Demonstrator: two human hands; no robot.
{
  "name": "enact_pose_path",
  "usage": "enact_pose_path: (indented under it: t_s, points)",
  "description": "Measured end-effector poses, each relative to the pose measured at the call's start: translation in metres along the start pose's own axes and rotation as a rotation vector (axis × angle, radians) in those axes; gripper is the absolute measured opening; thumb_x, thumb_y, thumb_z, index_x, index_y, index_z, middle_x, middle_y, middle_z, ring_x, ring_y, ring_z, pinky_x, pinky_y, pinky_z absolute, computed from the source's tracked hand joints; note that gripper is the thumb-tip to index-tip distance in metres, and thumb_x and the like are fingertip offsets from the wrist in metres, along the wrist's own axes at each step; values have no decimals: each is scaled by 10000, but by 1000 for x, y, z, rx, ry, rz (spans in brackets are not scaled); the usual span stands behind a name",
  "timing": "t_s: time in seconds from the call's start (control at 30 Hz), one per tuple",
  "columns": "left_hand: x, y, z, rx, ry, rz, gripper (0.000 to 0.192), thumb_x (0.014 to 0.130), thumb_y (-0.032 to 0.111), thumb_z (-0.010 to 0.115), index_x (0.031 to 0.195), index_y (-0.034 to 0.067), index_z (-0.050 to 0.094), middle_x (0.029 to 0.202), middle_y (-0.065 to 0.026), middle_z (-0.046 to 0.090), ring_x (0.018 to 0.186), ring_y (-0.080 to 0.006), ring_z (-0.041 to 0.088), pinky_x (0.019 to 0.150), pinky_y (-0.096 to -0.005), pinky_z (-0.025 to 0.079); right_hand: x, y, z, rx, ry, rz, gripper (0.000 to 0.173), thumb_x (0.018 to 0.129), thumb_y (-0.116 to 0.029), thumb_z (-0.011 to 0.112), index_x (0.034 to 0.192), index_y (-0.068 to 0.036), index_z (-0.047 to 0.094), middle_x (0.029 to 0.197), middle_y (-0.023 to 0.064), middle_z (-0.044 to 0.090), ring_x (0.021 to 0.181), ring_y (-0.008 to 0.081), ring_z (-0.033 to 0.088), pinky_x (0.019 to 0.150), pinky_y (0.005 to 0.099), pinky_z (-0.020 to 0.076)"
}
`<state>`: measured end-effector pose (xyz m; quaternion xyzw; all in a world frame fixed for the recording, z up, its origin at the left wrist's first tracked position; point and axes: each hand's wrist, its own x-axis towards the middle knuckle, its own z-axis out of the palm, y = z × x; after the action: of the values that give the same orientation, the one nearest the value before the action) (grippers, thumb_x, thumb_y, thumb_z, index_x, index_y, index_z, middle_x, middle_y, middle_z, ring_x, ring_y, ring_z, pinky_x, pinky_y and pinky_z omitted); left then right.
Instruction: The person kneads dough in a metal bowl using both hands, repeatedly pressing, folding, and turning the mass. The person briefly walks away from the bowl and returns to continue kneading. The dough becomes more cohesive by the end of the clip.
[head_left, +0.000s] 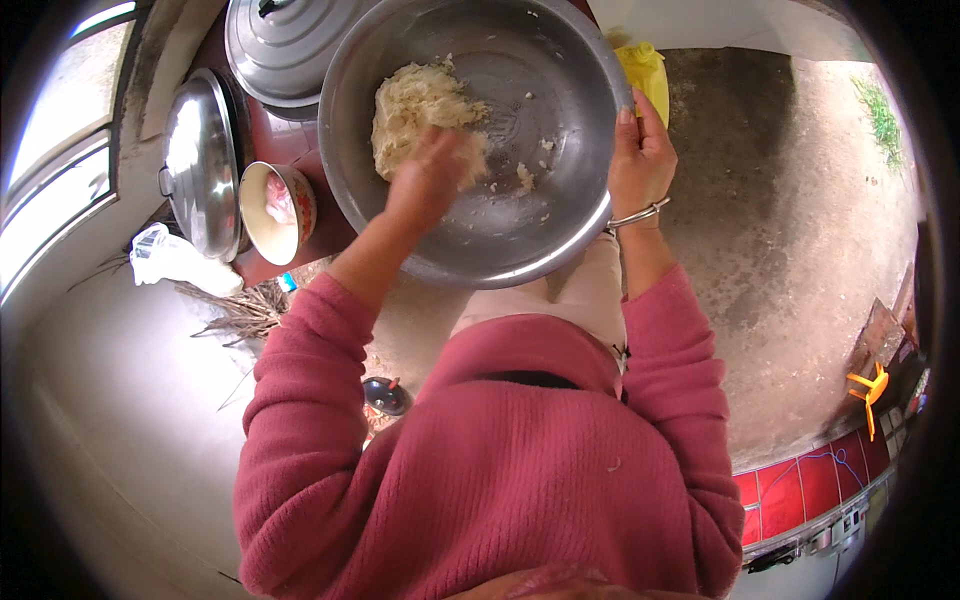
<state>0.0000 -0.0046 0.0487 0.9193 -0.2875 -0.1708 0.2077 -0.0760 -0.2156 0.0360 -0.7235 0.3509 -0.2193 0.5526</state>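
Note:
A wide metal basin (570, 195) is tilted in front of me. A rough, pale lump of dough (412, 105) lies on its left side, with small scraps (525, 177) stuck to the bottom and wall. My left hand (431, 176) is inside the basin at the lower edge of the dough. Motion blurs its fingers, so how they are closed around the dough is unclear. With the thumb over the rim, my right hand (643, 154) grips the basin's right side. A silver bangle (641, 214) circles that wrist.
Left of the basin, a red table (289, 135) holds a lidded pot (292, 52), a domed metal lid (201, 161) and an enamel bowl (259, 229) with pinkish contents. A yellow plastic jug (646, 79) stands beyond my right hand. Dry sticks (251, 309) lie below the table.

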Motion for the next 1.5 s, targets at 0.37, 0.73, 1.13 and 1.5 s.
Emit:
enact_pose_path:
  t_s: [0.37,0.73,1.13,1.5]
  points:
    - [18,-42,-53,421,183,-61,151,704,86,507,839,83,575,869,-71,494,862,-246,476,717,-335,411,0,-1,0,-13,4,-29,226,776,-100,498,994,-50,535,814,131,587,650,179,567,599,254,433]
    - [12,-48,-27,372,203,-203,298,620,81,610,904,87,518,921,-92,439,924,-274,416,747,-370,385,1,0,0,-3,0,-23,240,783,-117,484,1009,-47,527,879,135,582,734,200,580,644,271,438]
    - [37,-41,-25,182,145,-548,717,576,181,685,1180,46,323,1070,-193,414,979,-326,425,839,-374,351,-2,-1,1,-18,-2,-11,242,785,-124,483,1007,-38,527,866,150,580,722,208,579,642,271,439]
    - [3,12,0,-97,189,-155,789,532,112,701,1203,111,287,1171,-177,304,1086,-357,315,862,-397,336,-2,6,1,-24,8,-10,253,793,-159,481,1013,-44,526,862,134,585,705,218,573,634,274,437]
